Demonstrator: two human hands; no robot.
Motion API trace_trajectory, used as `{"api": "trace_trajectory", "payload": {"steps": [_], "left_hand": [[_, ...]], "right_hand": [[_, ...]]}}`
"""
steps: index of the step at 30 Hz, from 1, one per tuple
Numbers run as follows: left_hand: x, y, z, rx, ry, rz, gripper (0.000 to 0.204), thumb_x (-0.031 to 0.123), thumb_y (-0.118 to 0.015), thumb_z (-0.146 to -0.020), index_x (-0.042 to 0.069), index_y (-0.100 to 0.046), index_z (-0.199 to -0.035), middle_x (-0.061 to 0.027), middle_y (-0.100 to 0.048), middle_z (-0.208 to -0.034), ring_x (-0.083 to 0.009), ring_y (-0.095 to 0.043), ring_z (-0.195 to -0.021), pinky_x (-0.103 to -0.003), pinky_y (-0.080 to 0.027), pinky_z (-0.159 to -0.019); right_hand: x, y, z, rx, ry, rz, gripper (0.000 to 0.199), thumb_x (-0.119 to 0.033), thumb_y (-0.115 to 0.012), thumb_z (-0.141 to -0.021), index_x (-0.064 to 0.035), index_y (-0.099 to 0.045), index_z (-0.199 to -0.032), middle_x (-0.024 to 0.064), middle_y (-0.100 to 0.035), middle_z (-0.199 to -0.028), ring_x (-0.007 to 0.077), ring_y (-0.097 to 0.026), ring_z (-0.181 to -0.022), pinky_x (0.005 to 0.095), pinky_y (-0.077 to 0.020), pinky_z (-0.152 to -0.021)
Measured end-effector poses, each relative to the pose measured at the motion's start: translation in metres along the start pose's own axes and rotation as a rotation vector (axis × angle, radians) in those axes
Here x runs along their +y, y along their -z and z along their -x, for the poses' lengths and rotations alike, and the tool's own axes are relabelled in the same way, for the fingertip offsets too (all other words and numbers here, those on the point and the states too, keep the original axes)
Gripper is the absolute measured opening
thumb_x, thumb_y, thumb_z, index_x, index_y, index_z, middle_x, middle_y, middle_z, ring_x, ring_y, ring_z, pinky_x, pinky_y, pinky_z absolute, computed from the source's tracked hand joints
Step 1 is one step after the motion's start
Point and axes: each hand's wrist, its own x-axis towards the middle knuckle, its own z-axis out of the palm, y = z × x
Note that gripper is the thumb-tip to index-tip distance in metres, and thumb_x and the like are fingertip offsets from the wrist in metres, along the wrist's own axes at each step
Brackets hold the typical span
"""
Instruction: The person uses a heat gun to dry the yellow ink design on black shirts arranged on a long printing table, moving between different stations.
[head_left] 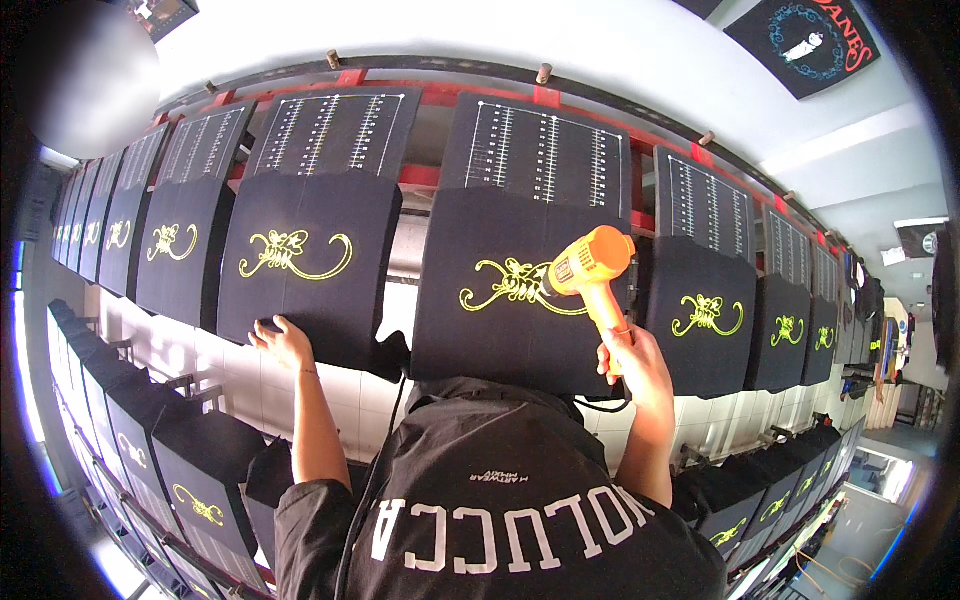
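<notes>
My right hand (637, 358) is wrapped round the handle of an orange heat gun (598, 262). Its dark nozzle points left, close over the yellow-green print on a black shirt panel (480, 345) in front of me. On the board to the left, my left hand (285, 345) rests with fingers apart at the near edge of another black shirt panel (290, 210), below its matching yellow-green print (290, 255). A black cord (403, 400) hangs between the two boards.
Flat boards with white ruled scales (545, 150) run in a curving row left and right, dressed in printed black panels. Behind them runs a red and black metal rail (440, 90). Another row of dressed boards (205, 480) stands on the near side, with white floor tiles (340, 400) between.
</notes>
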Motion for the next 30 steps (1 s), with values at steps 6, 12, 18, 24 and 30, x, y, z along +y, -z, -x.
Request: {"api": "trace_trajectory", "payload": {"steps": [6, 12, 18, 24, 30], "left_hand": [[0.004, 0.0, 0.001, -0.021, 0.005, -0.025, 0.059, 0.036, -0.049, -0.097, -0.002, -0.038, -0.141, -0.027, -0.027, -0.149, -0.0373, -0.023, -0.141, -0.045, -0.027, -0.113], [0.011, 0.006, 0.002, -0.018, 0.022, -0.014, 0.059, 0.037, -0.048, -0.097, -0.002, -0.039, -0.14, -0.0264, -0.027, -0.149, -0.0372, -0.024, -0.141, -0.045, -0.029, -0.113], [0.002, 0.004, 0.001, -0.008, 0.008, -0.024, 0.059, 0.036, -0.049, -0.097, -0.003, -0.039, -0.14, -0.0262, -0.028, -0.149, -0.0367, -0.023, -0.141, -0.045, -0.028, -0.113], [-0.007, -0.001, -0.002, -0.041, -0.033, -0.098, 0.058, 0.036, -0.047, -0.098, 0.0, -0.036, -0.143, -0.0239, -0.024, -0.152, -0.0358, -0.023, -0.142, -0.044, -0.028, -0.113], [-0.018, -0.011, -0.006, 0.07, 0.143, 0.029, 0.069, 0.039, -0.046, -0.098, -0.011, -0.028, -0.142, -0.0318, -0.022, -0.15, -0.0353, -0.026, -0.141, -0.045, -0.03, -0.112]], "right_hand": [[-0.001, -0.007, -0.008, 0.002, 0.052, -0.022, 0.027, -0.029, -0.062, -0.094, -0.0033, -0.056, -0.099, 0.0004, -0.058, -0.072, 0.0085, -0.057, -0.059, 0.0215, -0.0447, -0.048], [0.0, -0.013, -0.013, -0.038, 0.076, 0.023, 0.027, -0.03, -0.062, -0.094, -0.0033, -0.056, -0.098, 0.0002, -0.058, -0.072, 0.0083, -0.058, -0.06, 0.0221, -0.0453, -0.049], [-0.002, -0.02, -0.014, -0.044, 0.082, 0.069, 0.029, -0.03, -0.063, -0.093, -0.0028, -0.057, -0.101, 0.0004, -0.058, -0.073, 0.008, -0.058, -0.06, 0.0214, -0.0452, -0.049], [-0.005, -0.017, -0.009, -0.013, 0.042, 0.029, 0.03, -0.03, -0.064, -0.093, -0.0028, -0.057, -0.102, 0.0005, -0.058, -0.074, 0.0081, -0.059, -0.061, 0.0212, -0.0452, -0.049], [-0.005, -0.02, -0.007, 0.087, 0.065, -0.011, 0.031, -0.031, -0.063, -0.093, -0.0015, -0.057, -0.103, 0.0009, -0.058, -0.073, 0.0088, -0.058, -0.061, 0.0219, -0.045, -0.049]]}}
